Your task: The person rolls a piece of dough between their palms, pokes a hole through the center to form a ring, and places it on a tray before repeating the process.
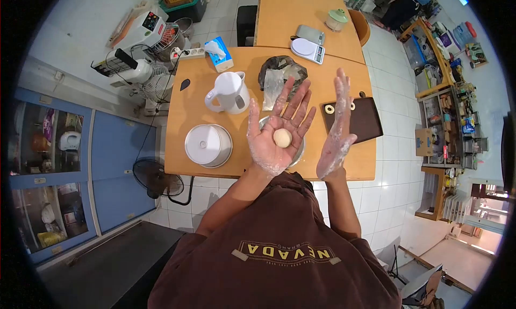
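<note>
On the flat palm of my left hand rests a small, pale ball of dough. The fingers of that hand are stretched and spread, dusted with white flour. My right hand is held upright beside it, seen edge-on, floury, with straight fingers and nothing in it. Below the left hand a bowl is mostly hidden. Right of my hands lies a dark baking tray with a dough ring and another ring, partly behind the right hand.
The wooden table also carries a white lidded container, a white electric jug, a tissue box, a dark plastic bag and a kitchen scale. A fan stands at lower left. Another person is at the back right.
</note>
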The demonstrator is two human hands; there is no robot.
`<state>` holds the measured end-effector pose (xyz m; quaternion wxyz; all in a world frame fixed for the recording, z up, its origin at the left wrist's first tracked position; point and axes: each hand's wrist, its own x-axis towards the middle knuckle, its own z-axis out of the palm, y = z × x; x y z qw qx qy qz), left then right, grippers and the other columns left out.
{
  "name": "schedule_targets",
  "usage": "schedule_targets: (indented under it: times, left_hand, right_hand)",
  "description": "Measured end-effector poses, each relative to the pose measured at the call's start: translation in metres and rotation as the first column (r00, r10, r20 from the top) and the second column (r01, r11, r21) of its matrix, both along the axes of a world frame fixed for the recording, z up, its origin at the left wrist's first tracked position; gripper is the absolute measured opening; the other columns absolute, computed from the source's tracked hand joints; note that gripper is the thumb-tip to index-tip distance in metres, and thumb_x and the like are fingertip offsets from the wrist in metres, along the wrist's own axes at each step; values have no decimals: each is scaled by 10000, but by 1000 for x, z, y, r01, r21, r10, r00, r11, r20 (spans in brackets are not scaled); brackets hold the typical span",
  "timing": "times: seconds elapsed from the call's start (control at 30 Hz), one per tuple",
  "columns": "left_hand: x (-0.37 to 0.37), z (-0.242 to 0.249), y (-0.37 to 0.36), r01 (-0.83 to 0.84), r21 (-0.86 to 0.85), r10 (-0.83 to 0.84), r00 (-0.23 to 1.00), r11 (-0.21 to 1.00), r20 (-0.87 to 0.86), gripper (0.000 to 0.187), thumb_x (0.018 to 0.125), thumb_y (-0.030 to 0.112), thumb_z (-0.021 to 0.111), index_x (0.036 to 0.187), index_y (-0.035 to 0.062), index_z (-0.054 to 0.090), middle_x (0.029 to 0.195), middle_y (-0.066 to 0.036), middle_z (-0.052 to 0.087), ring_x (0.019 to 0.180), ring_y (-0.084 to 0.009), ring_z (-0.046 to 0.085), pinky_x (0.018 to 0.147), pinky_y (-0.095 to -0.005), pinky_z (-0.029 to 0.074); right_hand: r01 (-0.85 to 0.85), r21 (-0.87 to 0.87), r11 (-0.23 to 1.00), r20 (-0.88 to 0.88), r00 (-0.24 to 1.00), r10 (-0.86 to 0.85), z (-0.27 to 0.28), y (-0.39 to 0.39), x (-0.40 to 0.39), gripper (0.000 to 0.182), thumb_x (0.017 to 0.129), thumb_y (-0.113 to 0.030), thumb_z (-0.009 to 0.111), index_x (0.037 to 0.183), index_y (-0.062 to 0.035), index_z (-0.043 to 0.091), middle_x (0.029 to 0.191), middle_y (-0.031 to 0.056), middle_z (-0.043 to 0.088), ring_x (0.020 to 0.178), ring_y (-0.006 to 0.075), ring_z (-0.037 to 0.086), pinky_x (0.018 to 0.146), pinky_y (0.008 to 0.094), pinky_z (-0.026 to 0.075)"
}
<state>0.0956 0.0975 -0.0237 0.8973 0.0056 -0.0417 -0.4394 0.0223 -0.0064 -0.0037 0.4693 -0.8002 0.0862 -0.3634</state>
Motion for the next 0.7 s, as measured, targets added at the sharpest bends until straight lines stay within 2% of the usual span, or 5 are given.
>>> schedule_targets:
  times: [0.17, 0.3, 0.43, 0.57, 0.7]
  left_hand:
    - [-5, 1, 0, 13, 85, -21, 995, 996, 95, 811, 1037, 677, 320, 1618, 114, 275, 1677, -102, 276, 1546, -226, 265, 1269, -399, 228]
    - [-27, -18, -2, -69, 141, 45, 985, 988, 165, 792, 1056, 659, 269, 1625, 109, 254, 1683, -67, 269, 1537, -211, 284, 1259, -367, 214]
    - [-42, -19, 9, -76, 333, -70, 912, 940, 405, 836, 1043, 693, 185, 1654, 124, 141, 1715, -40, 177, 1548, -215, 249, 1259, -394, 186]
    - [-30, 12, -7, -295, 127, 191, 834, 947, 517, 849, 1032, 711, 158, 1667, 155, 66, 1734, -17, 95, 1563, -234, 203, 1276, -437, 136]
    - [-20, 1, -8, -383, 278, 101, 726, 881, 680, 882, 1005, 732, 74, 1665, 148, 51, 1740, -37, 4, 1595, -275, 23, 1271, -515, 86]
  right_hand:
    - [-27, -178, 984, -184, 983, -7, -14, 18, 0, 982, 972, -745, -25, 1605, -83, 330, 1698, 191, 189, 1585, 410, 37, 1166, 677, -151]
    - [-107, -390, 915, -232, 973, 15, -16, 34, 0, 942, 1001, -705, 34, 1599, -35, 317, 1698, 228, 154, 1578, 446, 28, 1180, 627, -168]
    - [-91, -200, 975, -22, 996, 89, -10, 22, 5, 1003, 956, -766, 23, 1620, -61, 282, 1697, 246, 124, 1579, 444, 23, 1140, 658, -207]
    - [-198, -115, 974, -60, 980, 192, -27, 31, 0, 1049, 931, -804, 27, 1634, -51, 222, 1700, 242, 110, 1581, 434, 21, 1164, 637, -187]
    - [-227, -119, 967, 45, 971, 234, -37, 41, -3, 1025, 943, -787, 50, 1635, -49, 216, 1701, 243, 104, 1578, 436, 63, 1189, 638, -125]
